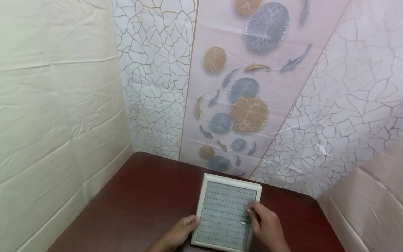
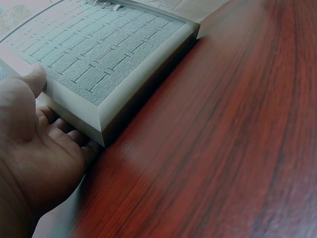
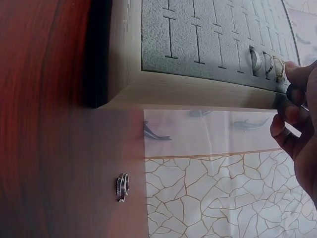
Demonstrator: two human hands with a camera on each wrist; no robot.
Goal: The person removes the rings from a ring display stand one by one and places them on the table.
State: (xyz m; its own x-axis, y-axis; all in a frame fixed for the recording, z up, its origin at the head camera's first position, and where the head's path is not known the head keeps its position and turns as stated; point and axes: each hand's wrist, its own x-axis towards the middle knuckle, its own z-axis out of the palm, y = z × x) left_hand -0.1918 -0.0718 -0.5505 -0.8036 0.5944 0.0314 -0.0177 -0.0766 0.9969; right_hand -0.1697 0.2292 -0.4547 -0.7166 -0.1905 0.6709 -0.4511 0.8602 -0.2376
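A ring display tray (image 1: 226, 213) with a pale frame and a grey slotted pad stands tilted up from the table. My left hand (image 1: 182, 231) grips its left edge; in the left wrist view the thumb lies on the frame (image 2: 74, 101) and the fingers curl underneath. At the tray's right side my right hand (image 1: 267, 222) pinches a gold ring (image 3: 279, 69) in a slot. Beside it in the slots sit a dark-banded ring (image 3: 268, 64) and a wide silver ring (image 3: 255, 60). Part of the gold ring is hidden by the fingertips.
Loose silver rings (image 3: 122, 187) lie on the dark red wooden table (image 1: 151, 196), off the tray's right side. A patterned cloth wall (image 1: 157, 87) rises behind the table, with a cream cloth (image 1: 63, 122) on the left and another cloth (image 1: 374, 196) on the right.
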